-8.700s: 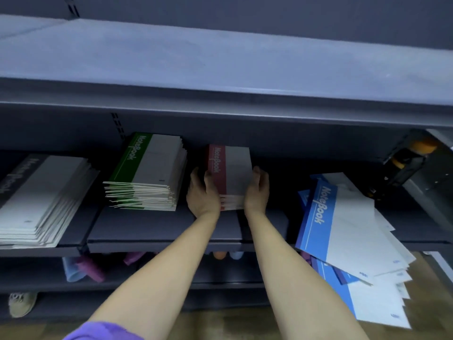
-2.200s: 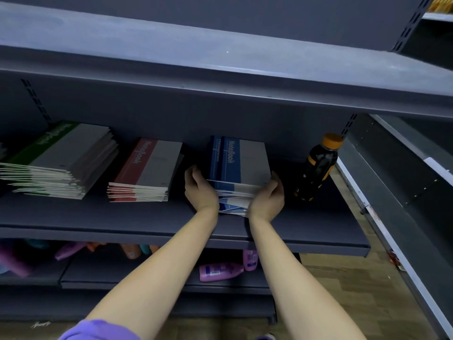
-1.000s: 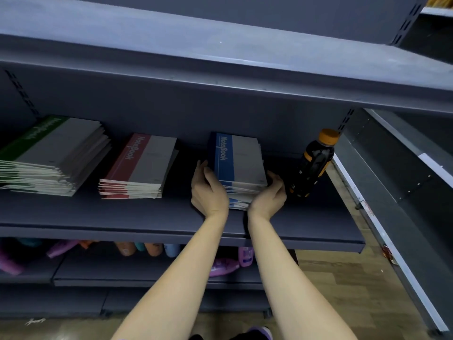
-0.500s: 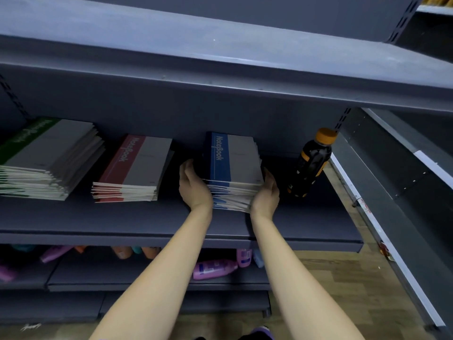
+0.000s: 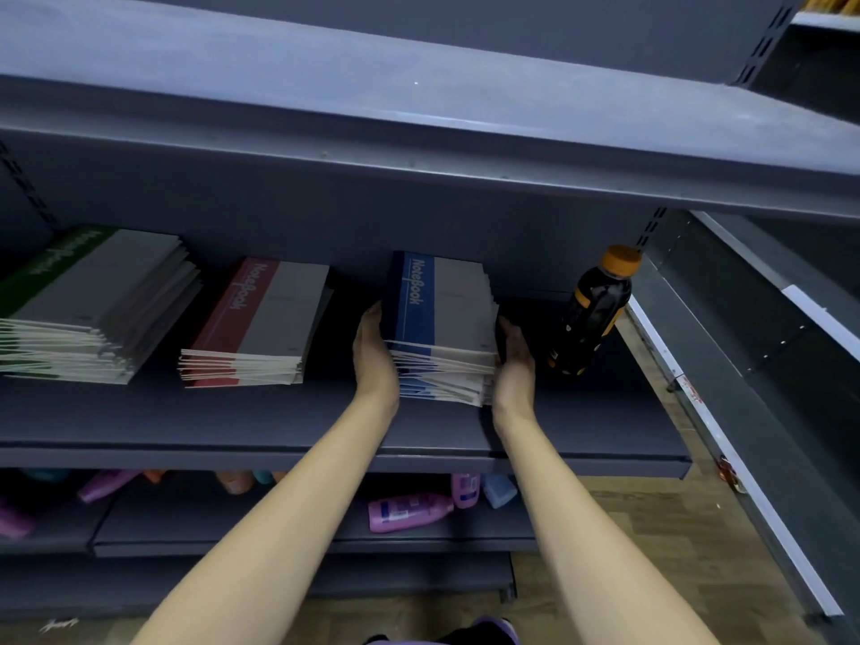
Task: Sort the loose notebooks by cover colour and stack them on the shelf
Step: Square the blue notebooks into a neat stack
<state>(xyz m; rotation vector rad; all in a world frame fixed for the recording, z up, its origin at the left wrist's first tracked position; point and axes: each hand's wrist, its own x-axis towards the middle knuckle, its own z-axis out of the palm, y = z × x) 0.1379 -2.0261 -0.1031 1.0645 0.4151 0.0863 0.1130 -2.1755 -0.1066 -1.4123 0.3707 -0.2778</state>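
Pressing in from both sides, the hands bracket the blue stack point(image 5: 442, 328) on the shelf point(image 5: 279, 425): the left hand point(image 5: 374, 360) lies flat against its left edge with fingers straight and together, and the right hand point(image 5: 514, 365) lies flat against its right edge, fingers reaching back along the stack. Neither hand curls round anything. The blue stack sits toward the right of the shelf, its lower notebooks fanned out unevenly at the front. Left of it, apart, lies the red stack point(image 5: 260, 328), and further left the green stack point(image 5: 93, 309), partly cut off by the frame edge. Just right of the right hand stands a dark bottle point(image 5: 591, 318) with an orange cap, tilted in this wide view. On the lower shelf point(image 5: 232, 519) lie pink and other coloured bottles point(image 5: 409, 512). Wooden floor point(image 5: 651, 528) shows at lower right
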